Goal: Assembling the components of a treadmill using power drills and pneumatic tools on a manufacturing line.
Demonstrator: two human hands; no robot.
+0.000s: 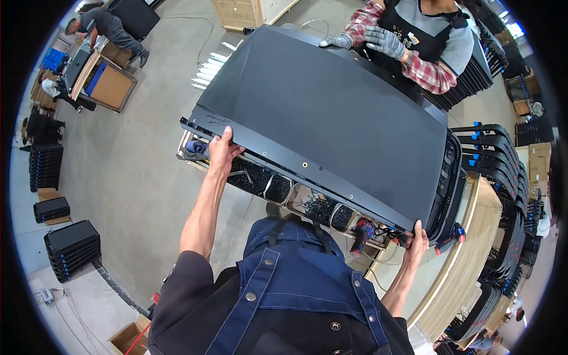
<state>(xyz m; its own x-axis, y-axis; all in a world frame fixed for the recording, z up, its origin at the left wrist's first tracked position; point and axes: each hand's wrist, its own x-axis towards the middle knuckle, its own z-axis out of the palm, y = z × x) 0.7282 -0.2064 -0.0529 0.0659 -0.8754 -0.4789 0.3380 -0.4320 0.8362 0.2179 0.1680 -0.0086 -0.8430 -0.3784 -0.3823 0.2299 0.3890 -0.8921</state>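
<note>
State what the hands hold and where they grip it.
Both hold the large black panel by its near long edge: left hand near the left corner, right hand at the right corner.

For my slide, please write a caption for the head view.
Both hands grip a large black panel; a co-worker's gloved hands hold its far edge.

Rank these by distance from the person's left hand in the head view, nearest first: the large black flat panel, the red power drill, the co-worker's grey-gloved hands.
1. Large black flat panel: its near edge is gripped by the left hand.
2. Red power drill: lower right, under the panel's edge.
3. Co-worker's grey-gloved hands: on the panel's far edge, top.
</note>
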